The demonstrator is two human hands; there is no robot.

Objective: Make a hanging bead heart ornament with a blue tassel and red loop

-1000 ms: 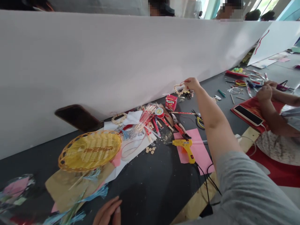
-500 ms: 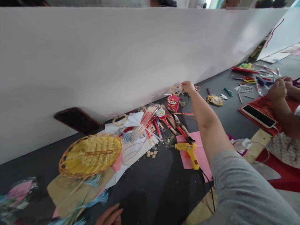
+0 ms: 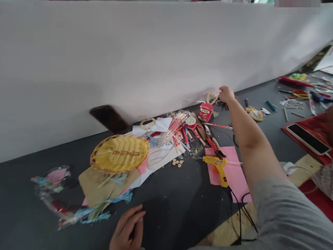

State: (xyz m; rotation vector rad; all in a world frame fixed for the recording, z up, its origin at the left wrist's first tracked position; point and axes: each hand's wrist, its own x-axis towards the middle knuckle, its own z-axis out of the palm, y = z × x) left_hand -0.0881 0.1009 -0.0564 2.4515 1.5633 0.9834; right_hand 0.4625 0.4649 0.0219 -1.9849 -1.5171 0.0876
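Note:
My right hand (image 3: 227, 95) is stretched out to the foot of the white partition, its fingers curled together. Whatever may be between them is hidden. Just left of it, a pale beaded ring (image 3: 212, 98) leans by the partition, behind a red drink carton (image 3: 205, 111) with a straw. My left hand (image 3: 130, 227) rests low over the dark table, fingers loosely bent and apart, with nothing in it. Blue tassels (image 3: 121, 197) lie beyond it to the left. Small flower-shaped wooden beads (image 3: 177, 163) sit in a cluster farther up the table.
A yellow glue gun (image 3: 217, 166) lies on pink paper (image 3: 235, 173), its cord running toward the front edge. Pliers (image 3: 213, 142), a red thread spool (image 3: 190, 122), wrapped chopsticks, a woven basket (image 3: 94, 158) and a leaning phone (image 3: 109, 118) surround the middle. Another person sits at right.
The view has swung left, shifting everything rightward. My right hand has moved slightly right, away from the beaded ring; the red cord at its fingertips no longer shows. More of my left hand is visible.

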